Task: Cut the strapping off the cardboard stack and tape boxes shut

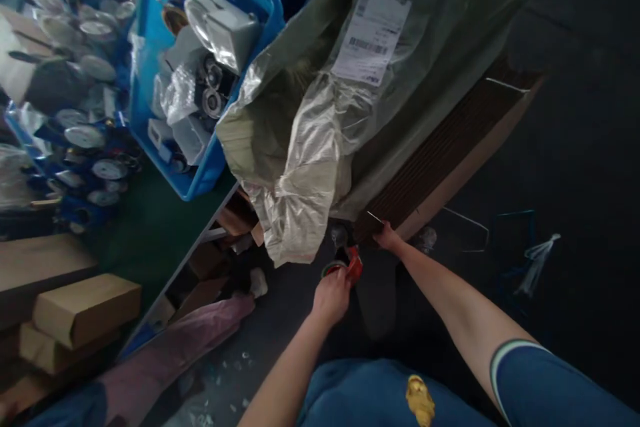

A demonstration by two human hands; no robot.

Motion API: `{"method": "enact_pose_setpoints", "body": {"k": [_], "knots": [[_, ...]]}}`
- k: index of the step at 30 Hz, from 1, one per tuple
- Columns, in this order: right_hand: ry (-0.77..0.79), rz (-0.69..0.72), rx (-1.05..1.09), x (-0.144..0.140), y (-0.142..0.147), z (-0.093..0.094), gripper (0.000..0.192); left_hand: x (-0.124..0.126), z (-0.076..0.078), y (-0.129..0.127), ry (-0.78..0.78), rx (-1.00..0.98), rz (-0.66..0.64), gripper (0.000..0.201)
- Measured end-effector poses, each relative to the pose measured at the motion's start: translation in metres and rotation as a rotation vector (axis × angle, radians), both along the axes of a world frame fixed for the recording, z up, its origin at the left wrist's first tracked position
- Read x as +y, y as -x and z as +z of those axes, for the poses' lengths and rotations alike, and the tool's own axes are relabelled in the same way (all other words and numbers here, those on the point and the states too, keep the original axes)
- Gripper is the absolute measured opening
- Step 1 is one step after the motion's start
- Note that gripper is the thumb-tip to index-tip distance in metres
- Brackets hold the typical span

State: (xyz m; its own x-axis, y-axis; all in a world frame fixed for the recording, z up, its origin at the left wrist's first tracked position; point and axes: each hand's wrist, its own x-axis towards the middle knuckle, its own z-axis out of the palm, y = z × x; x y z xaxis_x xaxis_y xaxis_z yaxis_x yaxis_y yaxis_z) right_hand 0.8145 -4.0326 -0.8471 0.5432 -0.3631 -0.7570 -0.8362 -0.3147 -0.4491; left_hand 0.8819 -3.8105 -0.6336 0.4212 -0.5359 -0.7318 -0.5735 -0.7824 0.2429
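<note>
In the head view, my left hand (332, 295) is closed around a red tape dispenser (355, 265), just below the near end of a stack of flat brown cardboard (440, 153). My right hand (387, 237) grips the stack's near lower corner, with most of its fingers hidden by the cardboard. Thin pale straps (507, 85) cross the stack. Leaning along its upper side is a large greenish woven sack (280, 113), crumpled at the near end. Clear plastic with a white printed label (373, 33) lies over the sack.
A blue crate (207, 180) of bagged parts stands on a green-topped bench (150, 213). Many round blue-and-white parts (85, 137) are heaped at the left, above brown boxes (87, 310). Pink cloth (200, 333) stretches below the bench edge. Scraps and loose strapping (537, 263) lie on the dark floor.
</note>
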Motion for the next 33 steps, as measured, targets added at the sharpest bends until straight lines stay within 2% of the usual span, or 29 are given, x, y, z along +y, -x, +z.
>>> {"method": "enact_pose_setpoints", "body": {"k": [3, 6, 10, 13, 18, 22, 25, 30, 33], "knots": [[0.007, 0.004, -0.030, -0.010, 0.010, -0.005, 0.039, -0.077, -0.024, -0.001, 0.012, -0.126, -0.119, 0.028], [-0.006, 0.009, -0.063, -0.024, 0.008, -0.011, 0.034, -0.129, -0.043, -0.008, -0.033, -0.269, -0.181, 0.035], [-0.062, -0.014, -0.016, -0.042, 0.006, -0.023, 0.041, -0.172, -0.061, -0.022, -0.122, -0.323, -0.273, 0.042], [-0.117, 0.007, 0.010, -0.051, 0.013, -0.031, 0.042, -0.198, -0.071, -0.029, -0.116, -0.335, -0.364, 0.041], [-0.135, 0.062, -0.073, -0.055, 0.034, -0.032, 0.037, -0.237, -0.080, -0.020, -0.085, -0.211, -0.548, 0.038], [-0.118, 0.063, -0.111, -0.057, 0.054, -0.027, 0.036, -0.251, -0.087, -0.001, -0.081, -0.146, -0.599, 0.029], [-0.114, 0.065, -0.161, -0.058, 0.065, -0.027, 0.034, -0.243, -0.089, 0.010, -0.097, -0.133, -0.616, 0.030], [-0.116, 0.057, -0.225, -0.053, 0.077, -0.028, 0.032, -0.209, -0.073, 0.017, -0.151, -0.119, -0.623, 0.038], [-0.109, 0.046, -0.248, -0.052, 0.083, -0.025, 0.030, -0.209, -0.063, 0.016, -0.155, -0.119, -0.614, 0.038]]}}
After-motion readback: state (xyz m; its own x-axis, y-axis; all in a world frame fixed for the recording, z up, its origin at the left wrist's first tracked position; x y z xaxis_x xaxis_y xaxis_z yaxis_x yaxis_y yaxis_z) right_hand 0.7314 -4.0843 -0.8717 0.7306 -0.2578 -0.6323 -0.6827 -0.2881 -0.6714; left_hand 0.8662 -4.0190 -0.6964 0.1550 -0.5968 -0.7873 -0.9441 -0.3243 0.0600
